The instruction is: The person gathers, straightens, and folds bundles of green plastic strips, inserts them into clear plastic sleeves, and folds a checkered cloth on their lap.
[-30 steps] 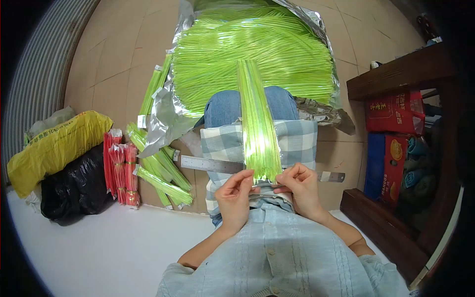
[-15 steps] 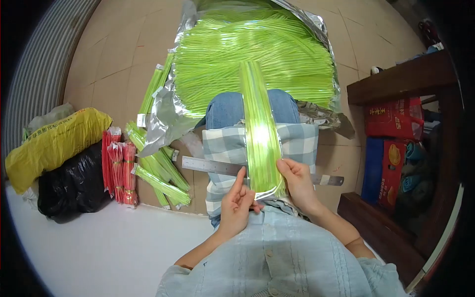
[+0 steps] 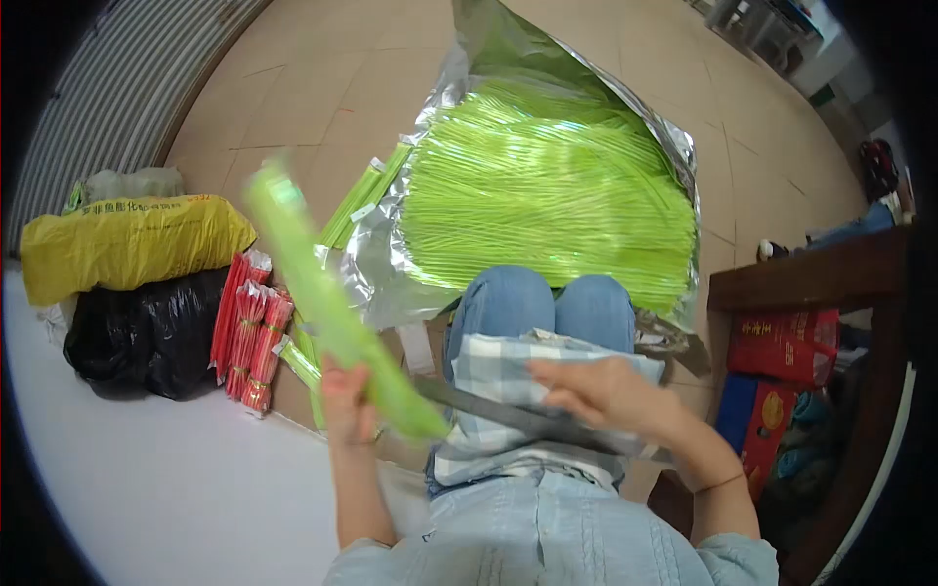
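My left hand (image 3: 349,400) is closed around a flat bundle of shiny lime-green strips (image 3: 327,303), tilted up to the left and blurred by motion. Over my lap, my right hand (image 3: 611,391) hovers with its index finger stretched out and thumb apart, holding nothing I can see. Beneath it a metal ruler (image 3: 518,415) lies across a blue-and-white checked cloth (image 3: 498,361) on my thighs. Beyond my knees, a large heap of loose green strips (image 3: 547,195) fills an opened silver foil bag (image 3: 684,156).
To the left are several bundles of red strips (image 3: 256,342), more green bundles (image 3: 352,210), a black plastic bag (image 3: 147,337) and a yellow bag (image 3: 137,239). Dark wooden furniture (image 3: 806,273) stands at right, with a red bag (image 3: 782,347) inside it.
The green bundle has left my lap and swung to the left in my left hand. My right hand has let go of it. My view has shifted left.
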A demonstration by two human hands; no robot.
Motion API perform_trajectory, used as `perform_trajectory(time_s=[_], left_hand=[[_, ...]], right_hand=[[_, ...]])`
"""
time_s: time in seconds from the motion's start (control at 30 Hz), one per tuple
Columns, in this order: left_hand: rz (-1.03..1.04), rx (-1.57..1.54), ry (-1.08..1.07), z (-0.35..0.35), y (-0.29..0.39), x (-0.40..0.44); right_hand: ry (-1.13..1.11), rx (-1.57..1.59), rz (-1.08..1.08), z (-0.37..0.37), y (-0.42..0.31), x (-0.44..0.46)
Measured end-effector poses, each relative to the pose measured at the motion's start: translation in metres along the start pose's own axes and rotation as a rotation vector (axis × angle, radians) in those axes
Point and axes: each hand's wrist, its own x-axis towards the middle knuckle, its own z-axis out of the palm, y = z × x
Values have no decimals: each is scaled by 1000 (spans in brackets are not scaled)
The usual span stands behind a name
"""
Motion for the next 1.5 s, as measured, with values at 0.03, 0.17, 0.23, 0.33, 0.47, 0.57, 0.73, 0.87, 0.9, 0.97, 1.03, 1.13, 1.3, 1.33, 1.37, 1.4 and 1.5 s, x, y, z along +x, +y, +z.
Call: perform_trajectory(time_s=[0.03,0.17,0.23,0.33,0.47,0.57,0.73,0.87,0.9,0.97,1.03,1.13,1.3,1.33,1.37,1.4,1.5], left_hand=[[46,39,85,-33,5,10],[65,104,296,-156,-4,38],[-14,457,545,-210,-33,56],[-77,1058,881,-228,-70,78],[116,695,565,-128,-72,146],[65,803,304,-47,-82,209],[-667,509,391,46,-156,320],[-1083,92,379,-90,-373,337],[-1101,-95,355,-119,-415,328],[-1059,-243,510,-126,-448,320],[-951,-275,720,-99,-433,309],[-690,-252,752,-39,-360,285],[-627,-245,754,-34,-358,272],[-622,-281,750,-37,-361,272],[-613,-319,743,-35,-358,274],[-504,-435,674,-30,-357,273],[-588,-324,729,-25,-351,276]], right_hand=[[102,-21,-55,-12,13,15],[200,97,126,-49,75,101],[129,10,182,-45,134,151],[1,-133,208,-13,216,216],[-136,-308,184,35,283,272],[-272,-416,172,68,300,290],[-262,-654,-77,119,319,279],[-193,-651,-197,118,324,277],[-122,-645,-242,112,322,280],[-60,-622,-269,103,323,280],[-77,-588,-255,98,326,279],[-75,-609,-285,97,337,278],[-97,-631,-304,95,335,274],[-93,-640,-325,96,337,274],[-123,-618,-323,98,338,274],[-154,-597,-318,101,339,273],[-298,-534,-254,107,333,273]])
